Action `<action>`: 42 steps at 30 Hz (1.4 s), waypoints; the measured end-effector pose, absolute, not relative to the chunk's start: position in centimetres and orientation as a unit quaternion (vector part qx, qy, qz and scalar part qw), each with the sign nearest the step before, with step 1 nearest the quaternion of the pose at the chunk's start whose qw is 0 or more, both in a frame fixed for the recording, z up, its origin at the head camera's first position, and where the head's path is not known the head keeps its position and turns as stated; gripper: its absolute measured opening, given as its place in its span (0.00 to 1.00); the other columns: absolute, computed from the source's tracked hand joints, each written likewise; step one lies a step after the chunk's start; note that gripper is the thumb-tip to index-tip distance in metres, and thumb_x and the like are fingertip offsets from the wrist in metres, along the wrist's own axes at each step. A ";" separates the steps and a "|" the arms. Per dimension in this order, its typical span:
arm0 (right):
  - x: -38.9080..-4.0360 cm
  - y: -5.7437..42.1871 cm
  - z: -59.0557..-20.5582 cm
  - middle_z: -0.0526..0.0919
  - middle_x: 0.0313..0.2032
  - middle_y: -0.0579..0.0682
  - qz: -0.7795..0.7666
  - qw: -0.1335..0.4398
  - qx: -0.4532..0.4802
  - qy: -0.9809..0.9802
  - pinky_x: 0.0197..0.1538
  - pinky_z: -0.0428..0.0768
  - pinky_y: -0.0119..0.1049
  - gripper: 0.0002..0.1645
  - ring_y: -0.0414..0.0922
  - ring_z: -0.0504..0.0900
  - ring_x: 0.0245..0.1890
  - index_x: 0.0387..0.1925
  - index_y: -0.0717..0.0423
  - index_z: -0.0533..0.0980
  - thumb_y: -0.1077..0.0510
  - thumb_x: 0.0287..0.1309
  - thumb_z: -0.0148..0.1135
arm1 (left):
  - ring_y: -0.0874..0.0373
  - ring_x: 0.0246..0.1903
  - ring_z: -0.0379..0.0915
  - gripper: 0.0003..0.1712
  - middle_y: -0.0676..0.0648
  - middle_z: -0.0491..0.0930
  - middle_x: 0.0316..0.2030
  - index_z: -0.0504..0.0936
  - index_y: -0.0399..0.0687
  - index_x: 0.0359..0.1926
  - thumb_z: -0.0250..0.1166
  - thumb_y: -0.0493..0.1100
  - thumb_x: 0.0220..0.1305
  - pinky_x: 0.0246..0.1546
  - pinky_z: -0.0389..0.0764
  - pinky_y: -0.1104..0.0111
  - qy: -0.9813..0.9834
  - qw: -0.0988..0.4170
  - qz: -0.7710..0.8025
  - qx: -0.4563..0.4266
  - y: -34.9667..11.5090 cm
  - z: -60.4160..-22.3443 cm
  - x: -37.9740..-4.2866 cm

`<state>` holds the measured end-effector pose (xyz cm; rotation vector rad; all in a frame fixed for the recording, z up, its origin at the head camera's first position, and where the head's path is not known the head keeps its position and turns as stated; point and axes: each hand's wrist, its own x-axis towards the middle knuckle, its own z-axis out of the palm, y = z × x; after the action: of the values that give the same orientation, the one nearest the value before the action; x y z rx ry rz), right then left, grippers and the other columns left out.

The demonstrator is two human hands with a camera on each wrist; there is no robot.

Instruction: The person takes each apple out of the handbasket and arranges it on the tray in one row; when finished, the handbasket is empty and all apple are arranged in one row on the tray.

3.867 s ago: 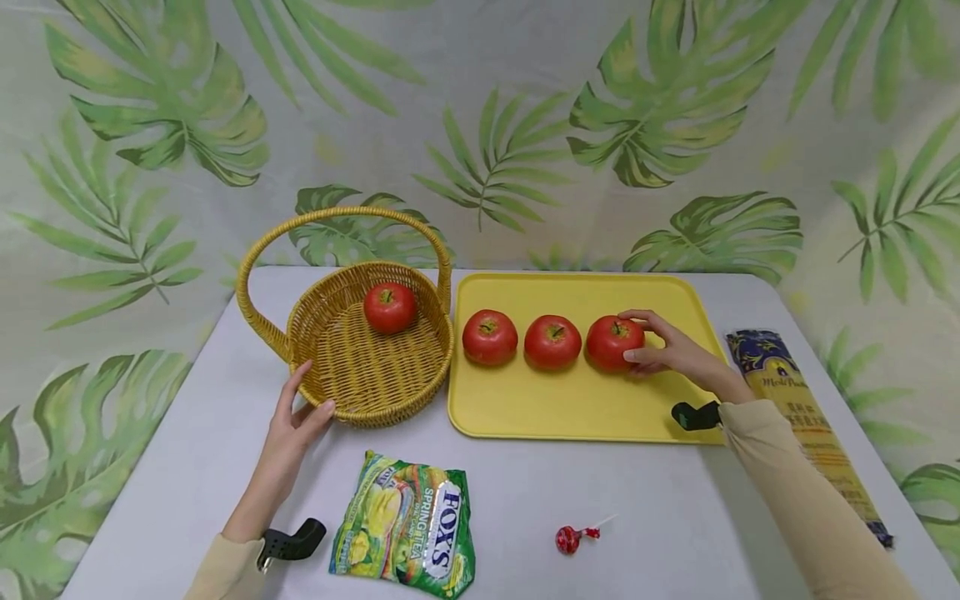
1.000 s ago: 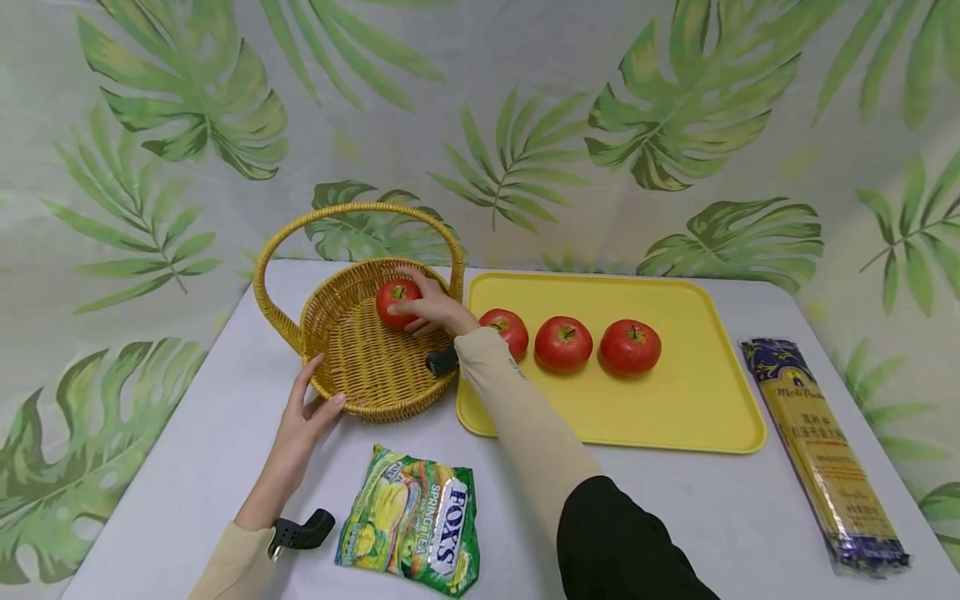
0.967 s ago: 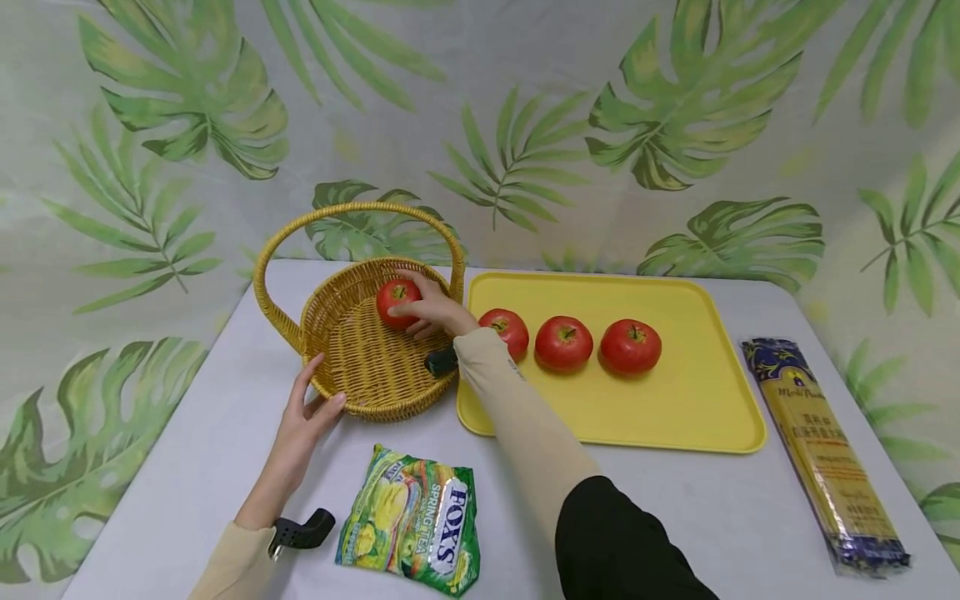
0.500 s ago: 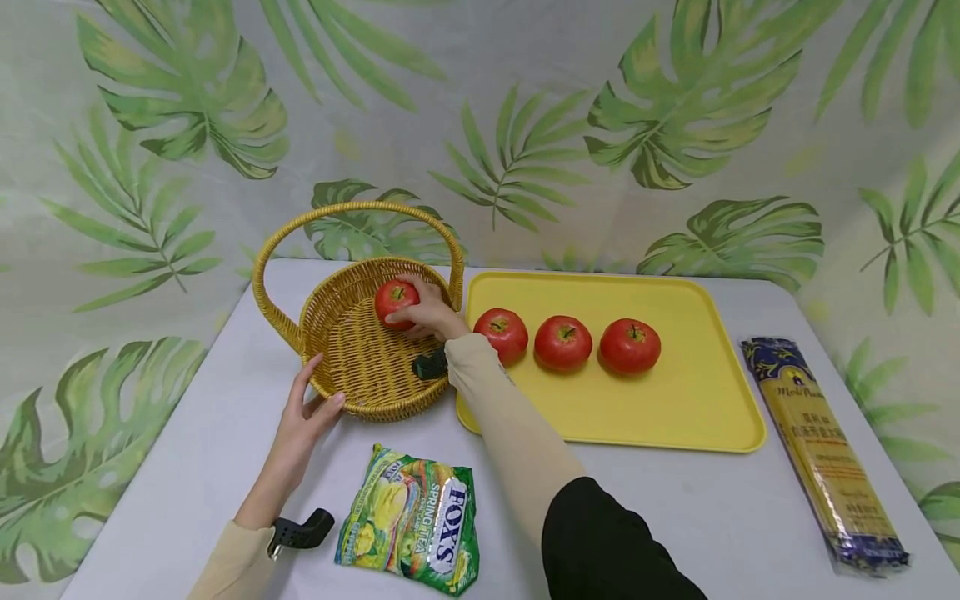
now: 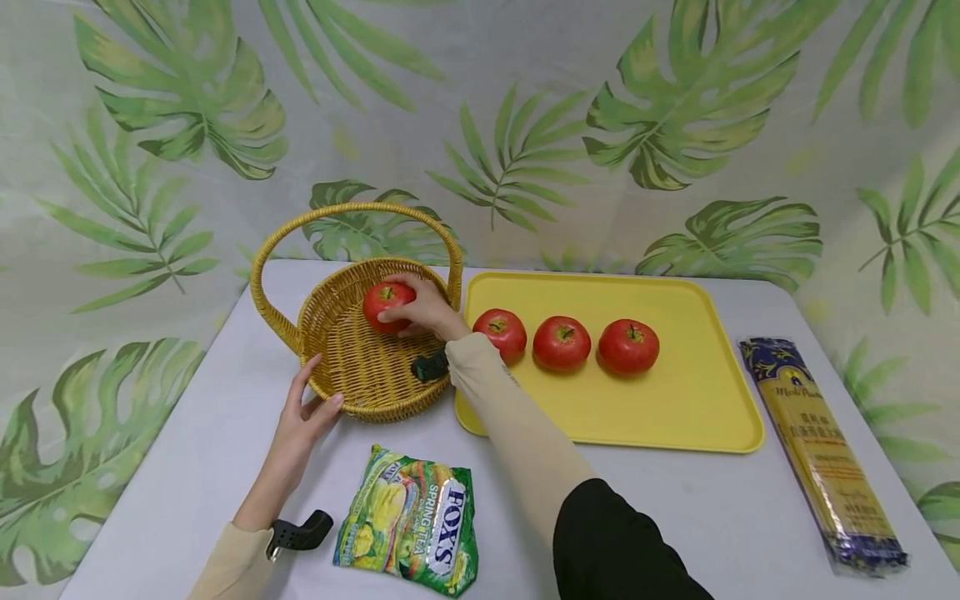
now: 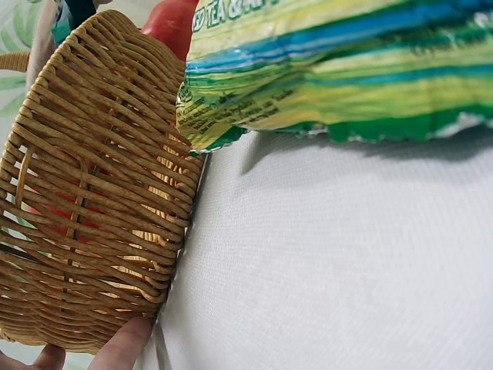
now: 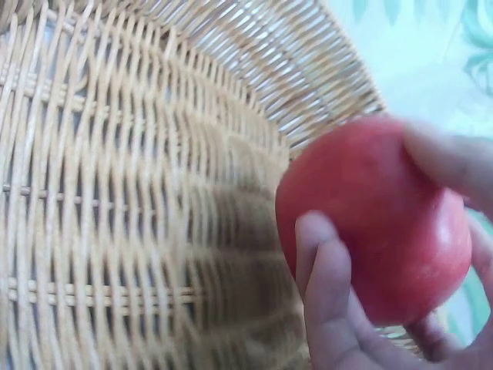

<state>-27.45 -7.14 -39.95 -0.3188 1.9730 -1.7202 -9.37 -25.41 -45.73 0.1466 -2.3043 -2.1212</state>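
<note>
In the head view my right hand (image 5: 423, 308) grips a red apple (image 5: 382, 310) inside the round wicker basket (image 5: 322, 342). The right wrist view shows the thumb and fingers spread around this apple (image 7: 370, 216), near the basket's wall (image 7: 254, 62). Whether the apple touches the basket floor, I cannot tell. At the basket's near left side, my left hand (image 5: 296, 425) touches the outer wall with spread thumb and fingers. In the left wrist view, those fingertips (image 6: 127, 343) lie against the weave low on the basket (image 6: 92, 177).
A yellow tray (image 5: 637, 408) holds three more red apples (image 5: 562, 343) in a row. In front of the basket lies a green candy bag (image 5: 412, 521). A spaghetti packet (image 5: 825, 458) lies at the right edge of the white table (image 5: 712, 517). The basket's handle (image 5: 352, 208) arches above it.
Since the earliest frame my right hand has gone from the tray's right apple to the basket's apple. Over the last half second that apple shifted slightly left with the hand. My left hand stays put.
</note>
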 end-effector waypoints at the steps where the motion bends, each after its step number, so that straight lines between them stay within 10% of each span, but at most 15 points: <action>1: -27.4 -7.1 -39.7 0.61 0.63 0.56 -0.630 0.254 -0.135 0.721 0.45 0.79 0.56 0.38 0.57 0.73 0.53 0.64 0.48 0.67 0.65 0.52 0.70 | 0.38 0.69 0.43 0.40 0.48 0.28 0.74 0.44 0.59 0.75 0.56 0.40 0.71 0.49 0.70 0.81 -0.736 0.003 -0.676 0.047 -25.4 -45.7 -9.4; 25: -27.0 -0.2 -34.9 0.61 0.63 0.49 -0.480 0.345 -0.365 0.720 0.40 0.82 0.50 0.38 0.51 0.80 0.35 0.65 0.42 0.66 0.55 0.53 0.70 | 0.36 0.69 0.43 0.41 0.45 0.31 0.74 0.43 0.56 0.75 0.56 0.39 0.71 0.48 0.70 0.82 -0.727 0.004 -0.685 0.042 -25.1 -45.5 -9.5; 42: -26.6 12.4 -34.5 0.63 0.62 0.50 -0.470 0.296 -0.278 0.784 0.41 0.81 0.50 0.37 0.56 0.78 0.37 0.65 0.37 0.67 0.53 0.54 0.70 | 0.36 0.68 0.44 0.41 0.45 0.29 0.73 0.43 0.57 0.75 0.55 0.39 0.71 0.48 0.70 0.82 -0.729 0.006 -0.683 0.033 -25.4 -45.7 -9.2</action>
<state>-26.56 12.39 -34.53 -0.7399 2.0851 -1.2502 -9.15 -25.35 -45.68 0.1042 -2.2817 -2.1383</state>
